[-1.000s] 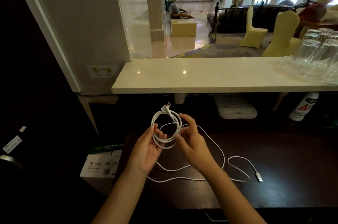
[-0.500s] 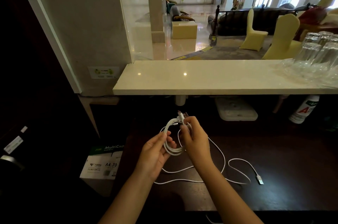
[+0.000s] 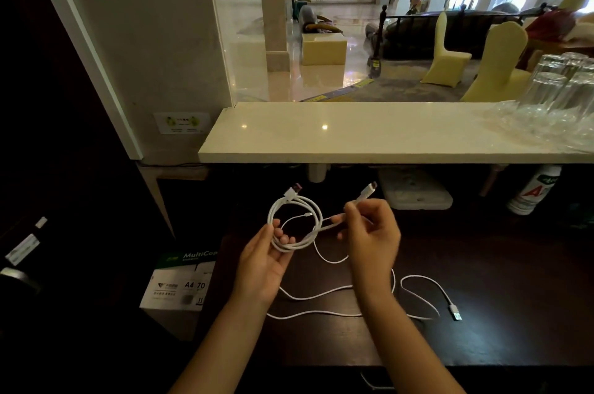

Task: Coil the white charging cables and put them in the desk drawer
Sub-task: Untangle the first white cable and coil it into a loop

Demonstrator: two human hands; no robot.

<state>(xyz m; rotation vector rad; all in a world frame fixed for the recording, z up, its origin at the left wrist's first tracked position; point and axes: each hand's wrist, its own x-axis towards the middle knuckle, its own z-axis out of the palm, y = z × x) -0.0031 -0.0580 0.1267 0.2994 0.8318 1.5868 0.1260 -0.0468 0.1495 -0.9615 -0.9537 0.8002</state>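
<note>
1. Left hand [image 3: 263, 262] pinches the coiled white cable [image 3: 294, 221]; its loop sits above the dark desk [image 3: 498, 281].
2. Right hand [image 3: 373, 233], at the coil's 3 o'clock, grips the cable's tail, plug [image 3: 368, 190] pointing to 1 o'clock.
3. Second white cable [image 3: 421, 279] lies loose on the desk at 5 o'clock.

Dim desk, bright backlit hall, fisheye edges.

Just one head cam, looking forward and down at the dark desk [image 3: 482, 265] from close up, white ledge [image 3: 353, 136] at 12 o'clock.
</note>
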